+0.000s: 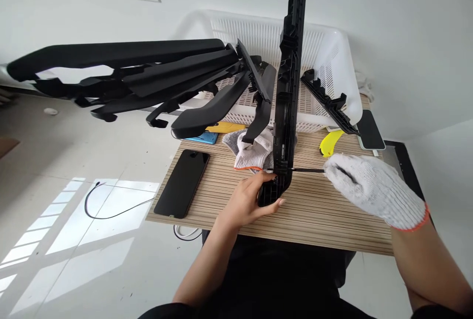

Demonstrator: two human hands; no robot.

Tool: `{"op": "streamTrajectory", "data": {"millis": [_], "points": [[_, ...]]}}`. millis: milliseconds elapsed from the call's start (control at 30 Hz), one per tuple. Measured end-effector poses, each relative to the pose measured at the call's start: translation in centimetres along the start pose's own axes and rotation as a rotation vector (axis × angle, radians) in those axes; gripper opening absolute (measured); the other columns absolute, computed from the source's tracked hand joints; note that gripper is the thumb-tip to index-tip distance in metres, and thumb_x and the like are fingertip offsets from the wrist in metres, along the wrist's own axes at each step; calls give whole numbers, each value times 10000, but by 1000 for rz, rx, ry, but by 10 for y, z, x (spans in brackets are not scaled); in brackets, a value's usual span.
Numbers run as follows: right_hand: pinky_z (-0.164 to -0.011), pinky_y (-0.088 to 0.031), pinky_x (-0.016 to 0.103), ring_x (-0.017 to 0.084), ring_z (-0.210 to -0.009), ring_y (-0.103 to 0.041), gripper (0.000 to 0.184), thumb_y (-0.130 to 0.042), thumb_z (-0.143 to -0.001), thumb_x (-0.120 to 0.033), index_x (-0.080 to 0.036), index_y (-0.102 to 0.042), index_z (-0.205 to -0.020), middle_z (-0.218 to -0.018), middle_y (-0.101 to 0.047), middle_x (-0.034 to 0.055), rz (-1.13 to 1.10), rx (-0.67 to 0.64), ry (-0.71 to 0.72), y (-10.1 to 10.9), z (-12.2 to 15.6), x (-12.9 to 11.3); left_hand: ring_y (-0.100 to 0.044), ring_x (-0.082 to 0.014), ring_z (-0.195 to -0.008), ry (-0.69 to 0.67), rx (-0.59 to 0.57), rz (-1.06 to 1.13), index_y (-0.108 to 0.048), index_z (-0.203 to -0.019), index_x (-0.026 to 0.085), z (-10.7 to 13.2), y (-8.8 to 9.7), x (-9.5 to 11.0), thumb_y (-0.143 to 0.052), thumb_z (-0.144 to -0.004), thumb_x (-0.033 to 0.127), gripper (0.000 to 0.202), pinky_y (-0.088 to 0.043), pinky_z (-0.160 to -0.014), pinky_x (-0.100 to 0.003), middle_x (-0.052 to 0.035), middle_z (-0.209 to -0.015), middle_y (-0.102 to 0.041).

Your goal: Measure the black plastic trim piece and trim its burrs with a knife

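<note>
My bare left hand (247,202) is closed round the lower end of a long black plastic trim part (288,87), which stands upright on the striped wooden table (314,215). My right hand (369,186) wears a white knit glove with an orange cuff and grips a thin dark tool (308,170). The tool's tip touches the right side of the trim near its base. The fingers of that hand are closed on the tool's handle.
A white plastic basket (332,58) behind holds several long black trim parts (148,73) sticking out to the left. A spare white glove (251,149), a yellow utility knife (330,143), a black phone (183,181), a second phone (369,129) and a blue object (203,138) lie on the table.
</note>
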State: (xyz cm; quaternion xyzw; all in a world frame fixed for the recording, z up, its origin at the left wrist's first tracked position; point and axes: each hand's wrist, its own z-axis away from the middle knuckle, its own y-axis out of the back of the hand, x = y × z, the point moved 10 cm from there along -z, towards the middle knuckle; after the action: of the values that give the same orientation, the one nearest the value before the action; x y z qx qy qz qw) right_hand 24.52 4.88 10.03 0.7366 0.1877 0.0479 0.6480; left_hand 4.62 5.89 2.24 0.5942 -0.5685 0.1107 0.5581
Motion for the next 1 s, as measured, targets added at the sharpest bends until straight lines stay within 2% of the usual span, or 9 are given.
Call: {"op": "streamTrajectory", "data": {"millis": [67,167,267,367,467,600,700,833,1000], "points": [[-505,-384,327,150,-491,-566,289,-452,-977,-293,-230,-631,-759,-632,-664,1,-13,1,-17,-1,-2,-1,-743,-206,-820,12,-13,11,-616,-1115,207,1,-2,-1,-719,-877,430,342,-588,-746,-291,-66,-957,-766],[-489,-344,339,155,-458,-522,258,-475,-921,-269,-236,-630,-718,-595,-646,0,35,73,-20,4,-3,-4,-749,-210,-854,-6,15,19,-615,-1113,208,3,0,1,-720,-880,412,327,-593,-778,-297,-73,-984,-771],[-488,-332,340,163,-456,-522,231,-514,-880,-258,-237,-626,-679,-561,-625,3,108,145,-13,5,2,-8,-745,-204,-840,5,14,9,-612,-1095,209,4,0,0,-713,-884,427,320,-584,-747,-288,-67,-973,-766],[-495,-343,346,178,-474,-554,187,-547,-867,-282,-230,-656,-723,-576,-649,18,181,239,-2,7,9,-12,-731,-196,-802,53,-38,-7,-613,-1070,205,2,-3,-3,-701,-887,462,327,-570,-708,-282,-53,-928,-751],[-486,-348,343,181,-475,-560,140,-577,-849,-295,-219,-681,-794,-596,-675,25,242,320,14,8,18,-17,-718,-187,-759,32,-45,-29,-610,-1047,199,3,0,2,-681,-902,493,336,-557,-673,-275,-46,-888,-738],[-484,-356,343,180,-470,-542,94,-598,-806,-245,-215,-674,-761,-581,-666,32,262,309,-13,4,24,-21,-725,-186,-751,5,-38,-45,-614,-1078,198,8,1,7,-682,-911,485,338,-556,-653,-267,-49,-900,-749],[-468,-335,337,161,-439,-504,146,-576,-806,-221,-220,-645,-677,-559,-649,28,246,272,-50,0,25,-22,-746,-197,-808,38,-61,-34,-625,-1114,206,13,-2,2,-704,-898,461,343,-579,-696,-274,-59,-960,-766],[-447,-314,326,146,-416,-477,213,-543,-821,-192,-225,-631,-630,-527,-623,13,214,288,-62,-2,28,-24,-756,-207,-870,21,-63,-21,-638,-1140,206,15,-3,1,-712,-896,438,344,-593,-746,-278,-68,-996,-773],[-464,-341,324,162,-445,-530,213,-525,-841,-201,-233,-660,-680,-561,-660,16,170,295,-101,-4,29,-20,-728,-178,-746,-11,-35,-18,-647,-1120,202,14,-1,0,-706,-895,465,352,-562,-652,-255,-60,-945,-769]]}}
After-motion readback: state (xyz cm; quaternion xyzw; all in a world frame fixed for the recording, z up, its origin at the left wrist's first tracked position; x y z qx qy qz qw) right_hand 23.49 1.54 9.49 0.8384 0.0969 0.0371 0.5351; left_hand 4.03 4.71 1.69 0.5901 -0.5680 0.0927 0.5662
